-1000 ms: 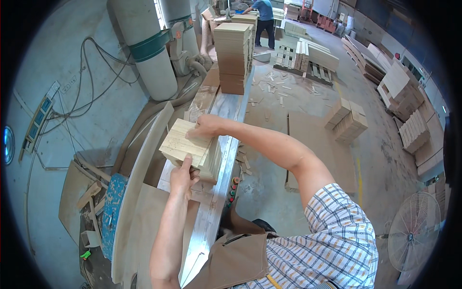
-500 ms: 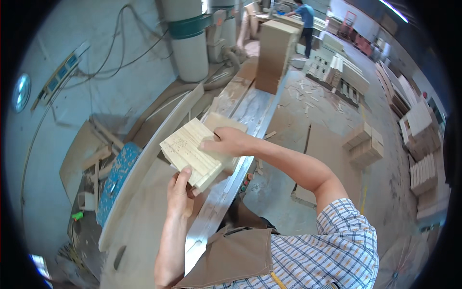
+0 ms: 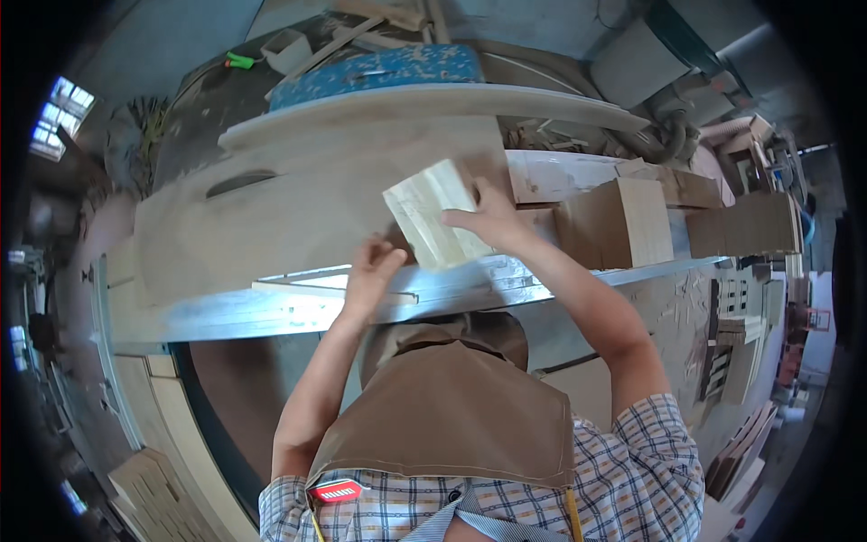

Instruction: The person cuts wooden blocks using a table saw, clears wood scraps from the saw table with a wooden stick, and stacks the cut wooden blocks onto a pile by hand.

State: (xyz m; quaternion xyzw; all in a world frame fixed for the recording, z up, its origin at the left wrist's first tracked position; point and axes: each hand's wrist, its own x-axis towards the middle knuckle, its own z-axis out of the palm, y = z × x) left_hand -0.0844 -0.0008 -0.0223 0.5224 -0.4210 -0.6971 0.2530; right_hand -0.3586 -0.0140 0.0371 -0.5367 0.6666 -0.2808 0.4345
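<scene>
A pale wooden block (image 3: 433, 212) with a flat square face is held tilted above the machine table (image 3: 271, 217). My right hand (image 3: 492, 221) grips its right edge, fingers spread over the face. Below the block's lower left corner is my left hand (image 3: 372, 271), with its fingers curled at the underside of the block. Both forearms reach up from my brown apron (image 3: 452, 406).
More wooden blocks (image 3: 619, 221) stand on the table to the right. A metal rail (image 3: 298, 307) runs along the table's near edge. A blue board (image 3: 379, 68) and scrap wood lie behind the table. Stacks of boards (image 3: 736, 361) stand on the floor at right.
The view has swung round so the table now lies across the picture. Both hands stay on the block, which has come closer to my body.
</scene>
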